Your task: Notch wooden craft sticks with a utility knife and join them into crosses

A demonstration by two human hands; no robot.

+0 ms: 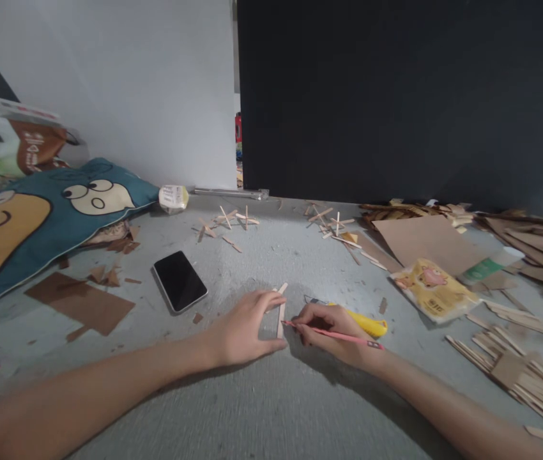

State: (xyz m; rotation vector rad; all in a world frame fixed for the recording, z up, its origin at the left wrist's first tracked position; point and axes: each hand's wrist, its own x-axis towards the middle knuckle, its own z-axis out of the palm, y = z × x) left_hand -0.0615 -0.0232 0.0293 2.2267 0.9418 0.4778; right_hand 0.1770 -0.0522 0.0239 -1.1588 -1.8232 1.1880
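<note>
My left hand (247, 326) rests on the grey floor and pinches a pale wooden craft stick (281, 311) between thumb and fingers, holding it flat. My right hand (331, 329) is closed on a pink pencil (343, 337), whose tip touches the stick near its lower end. A yellow utility knife (370, 326) lies on the floor just behind my right hand.
A black phone (179, 281) lies to the left. Brown cardboard scraps (80, 306) and a blue cartoon cushion (36, 217) are farther left. Loose sticks (233, 220) lie at the back, a snack packet (432, 291), cardboard sheets (425, 239) and stick piles (520, 374) to the right.
</note>
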